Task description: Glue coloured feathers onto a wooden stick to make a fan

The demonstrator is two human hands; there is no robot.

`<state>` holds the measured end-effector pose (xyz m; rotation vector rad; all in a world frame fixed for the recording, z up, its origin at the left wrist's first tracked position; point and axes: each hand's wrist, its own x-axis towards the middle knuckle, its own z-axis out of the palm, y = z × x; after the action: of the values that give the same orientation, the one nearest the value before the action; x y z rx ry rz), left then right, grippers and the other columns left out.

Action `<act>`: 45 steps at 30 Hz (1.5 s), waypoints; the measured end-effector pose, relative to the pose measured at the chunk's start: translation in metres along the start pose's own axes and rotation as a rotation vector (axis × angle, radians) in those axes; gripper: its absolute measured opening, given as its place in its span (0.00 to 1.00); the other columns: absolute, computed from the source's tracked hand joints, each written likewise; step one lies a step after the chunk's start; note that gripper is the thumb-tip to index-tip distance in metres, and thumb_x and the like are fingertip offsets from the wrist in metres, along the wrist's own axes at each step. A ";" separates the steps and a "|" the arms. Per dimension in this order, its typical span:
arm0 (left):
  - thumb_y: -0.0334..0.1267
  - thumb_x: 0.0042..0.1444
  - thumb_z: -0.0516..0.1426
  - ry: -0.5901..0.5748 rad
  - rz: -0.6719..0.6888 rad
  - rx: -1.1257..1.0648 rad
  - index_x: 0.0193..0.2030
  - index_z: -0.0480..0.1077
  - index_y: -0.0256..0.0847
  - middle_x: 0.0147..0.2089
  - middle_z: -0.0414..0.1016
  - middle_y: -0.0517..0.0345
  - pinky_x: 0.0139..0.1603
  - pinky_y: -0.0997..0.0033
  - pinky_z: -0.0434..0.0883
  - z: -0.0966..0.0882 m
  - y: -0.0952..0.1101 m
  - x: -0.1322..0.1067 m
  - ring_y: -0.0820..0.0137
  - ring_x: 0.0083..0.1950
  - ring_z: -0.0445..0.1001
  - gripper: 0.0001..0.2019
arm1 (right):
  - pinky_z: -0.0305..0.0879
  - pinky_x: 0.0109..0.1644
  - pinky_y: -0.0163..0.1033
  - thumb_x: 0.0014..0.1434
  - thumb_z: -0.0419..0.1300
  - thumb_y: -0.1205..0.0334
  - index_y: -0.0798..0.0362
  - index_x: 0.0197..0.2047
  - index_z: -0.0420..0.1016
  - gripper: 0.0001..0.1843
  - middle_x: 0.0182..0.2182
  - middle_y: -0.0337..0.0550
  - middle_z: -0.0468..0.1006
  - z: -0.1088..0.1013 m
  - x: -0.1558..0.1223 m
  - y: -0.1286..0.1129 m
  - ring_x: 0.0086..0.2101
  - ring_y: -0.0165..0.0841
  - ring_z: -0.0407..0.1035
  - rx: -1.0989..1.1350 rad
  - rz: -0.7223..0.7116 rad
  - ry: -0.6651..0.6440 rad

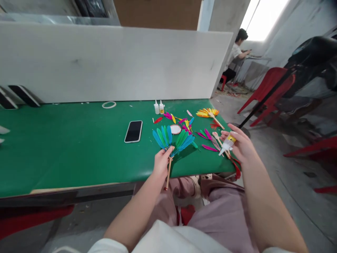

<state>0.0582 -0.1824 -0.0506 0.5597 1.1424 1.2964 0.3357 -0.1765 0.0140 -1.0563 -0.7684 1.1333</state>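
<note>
A feather fan (184, 141) of blue and green is held over the near part of the green bench (89, 151). Its base is pinched by the fingers of the left hand (161, 163), and its wooden handle (169, 172) is pointed to 6 o'clock, past the bench's near edge. From this fan, with 12 o'clock straight ahead, a red tassel (237, 172) is seen at 4 o'clock. At 3 o'clock a small bottle (228, 143) with a yellow label is gripped by the fingers of the right hand (243, 144), its nozzle tilted down towards 7 o'clock; magenta feathers (210, 148) are scattered just beside it. A phone (133, 131) is laid between 9 and 10 o'clock. Just beyond the fan, at 12 o'clock, a white disc (175, 129) is neighboured by loose feathers (187, 123). A yellow-orange feather bundle (202, 113) is placed at 2 o'clock, two white bottles (157, 108) at 11. The bench is backed by a white panel (118, 63). Farther off, at 1 o'clock, a person (234, 54) is seated.
</note>
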 end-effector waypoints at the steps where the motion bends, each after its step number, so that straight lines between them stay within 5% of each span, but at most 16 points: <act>1: 0.44 0.35 0.68 0.010 0.015 0.000 0.32 0.74 0.33 0.33 0.76 0.55 0.27 0.80 0.67 0.000 0.001 0.003 0.79 0.28 0.70 0.19 | 0.74 0.37 0.40 0.44 0.66 0.59 0.50 0.47 0.67 0.25 0.30 0.41 0.79 0.001 0.003 0.008 0.32 0.34 0.75 0.042 0.009 0.015; 5: 0.43 0.35 0.68 0.034 0.064 0.045 0.36 0.71 0.33 0.30 0.74 0.58 0.24 0.80 0.66 0.004 0.004 0.011 0.79 0.25 0.69 0.22 | 0.72 0.25 0.35 0.47 0.63 0.55 0.49 0.46 0.66 0.23 0.30 0.41 0.80 0.009 0.019 0.029 0.27 0.33 0.75 0.087 0.019 0.031; 7: 0.42 0.35 0.69 0.039 0.085 0.088 0.46 0.69 0.35 0.29 0.72 0.60 0.24 0.77 0.67 0.005 0.003 0.015 0.77 0.25 0.69 0.29 | 0.63 0.15 0.30 0.47 0.63 0.55 0.51 0.45 0.67 0.21 0.26 0.40 0.79 0.013 0.028 0.031 0.19 0.29 0.70 0.092 0.032 0.037; 10: 0.40 0.37 0.69 0.077 0.129 0.167 0.66 0.47 0.45 0.30 0.70 0.65 0.28 0.74 0.70 0.003 -0.001 0.020 0.74 0.28 0.71 0.51 | 0.47 0.08 0.25 0.46 0.64 0.55 0.54 0.41 0.71 0.19 0.20 0.38 0.76 0.019 0.040 0.031 0.10 0.23 0.59 0.106 0.032 0.029; 12: 0.40 0.38 0.68 0.116 0.178 0.306 0.69 0.34 0.48 0.29 0.67 0.67 0.28 0.76 0.69 0.001 -0.002 0.022 0.76 0.28 0.69 0.58 | 0.46 0.08 0.24 0.45 0.65 0.54 0.55 0.40 0.71 0.20 0.20 0.37 0.76 0.022 0.046 0.031 0.10 0.22 0.57 0.130 0.025 0.021; 19: 0.47 0.43 0.65 0.164 0.276 0.756 0.69 0.34 0.46 0.26 0.64 0.68 0.28 0.76 0.66 -0.006 0.008 0.025 0.75 0.25 0.66 0.54 | 0.69 0.23 0.27 0.46 0.65 0.45 0.54 0.40 0.72 0.24 0.31 0.41 0.79 0.026 0.048 0.033 0.24 0.26 0.72 0.277 0.095 0.015; 24: 0.48 0.49 0.61 0.225 0.285 0.875 0.69 0.30 0.45 0.27 0.67 0.65 0.26 0.75 0.65 -0.009 0.011 0.028 0.72 0.24 0.70 0.50 | 0.53 0.11 0.26 0.46 0.60 0.35 0.54 0.25 0.69 0.27 0.12 0.34 0.66 0.034 0.040 0.044 0.12 0.23 0.58 0.283 0.222 0.023; 27: 0.50 0.53 0.57 0.246 0.300 1.129 0.69 0.25 0.39 0.21 0.66 0.66 0.23 0.74 0.60 -0.012 0.012 0.018 0.69 0.22 0.69 0.50 | 0.52 0.12 0.25 0.42 0.65 0.37 0.53 0.25 0.69 0.25 0.14 0.32 0.66 0.042 0.032 0.051 0.14 0.21 0.57 0.342 0.205 -0.036; 31: 0.55 0.56 0.52 0.205 0.315 1.394 0.69 0.41 0.42 0.16 0.62 0.66 0.23 0.72 0.57 -0.031 0.035 0.010 0.66 0.21 0.67 0.39 | 0.67 0.27 0.27 0.39 0.70 0.52 0.49 0.40 0.72 0.23 0.34 0.37 0.77 0.056 0.020 0.064 0.28 0.24 0.69 0.337 0.198 -0.083; 35: 0.50 0.58 0.50 0.235 0.402 1.141 0.60 0.61 0.48 0.25 0.73 0.62 0.31 0.72 0.67 -0.054 0.084 0.047 0.71 0.26 0.72 0.24 | 0.69 0.31 0.33 0.48 0.64 0.55 0.49 0.40 0.69 0.16 0.36 0.40 0.78 0.080 -0.002 0.089 0.30 0.28 0.71 -0.124 0.070 -0.201; 37: 0.47 0.57 0.51 0.124 0.440 1.062 0.55 0.66 0.42 0.34 0.76 0.55 0.35 0.71 0.69 -0.056 0.104 0.081 0.69 0.34 0.74 0.21 | 0.69 0.32 0.36 0.50 0.63 0.55 0.52 0.37 0.70 0.14 0.32 0.43 0.78 0.096 -0.019 0.104 0.30 0.32 0.72 -0.244 0.053 -0.232; 40: 0.43 0.55 0.53 -0.265 0.457 1.218 0.48 0.72 0.39 0.45 0.76 0.51 0.49 0.65 0.67 -0.047 0.112 0.130 0.66 0.45 0.73 0.17 | 0.71 0.41 0.39 0.50 0.63 0.58 0.53 0.38 0.74 0.12 0.36 0.46 0.79 0.115 -0.042 0.123 0.36 0.36 0.73 -0.420 0.002 -0.331; 45: 0.43 0.52 0.56 -0.557 0.326 1.214 0.44 0.75 0.40 0.35 0.77 0.55 0.40 0.70 0.68 -0.037 0.093 0.164 0.69 0.36 0.73 0.15 | 0.64 0.56 0.54 0.51 0.57 0.66 0.52 0.49 0.67 0.20 0.46 0.47 0.77 0.124 -0.056 0.143 0.49 0.40 0.70 -0.901 -0.611 -0.634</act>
<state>-0.0372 -0.0154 -0.0406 1.9178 1.2856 0.4779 0.1609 -0.1868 -0.0772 -1.0384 -2.0731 0.5461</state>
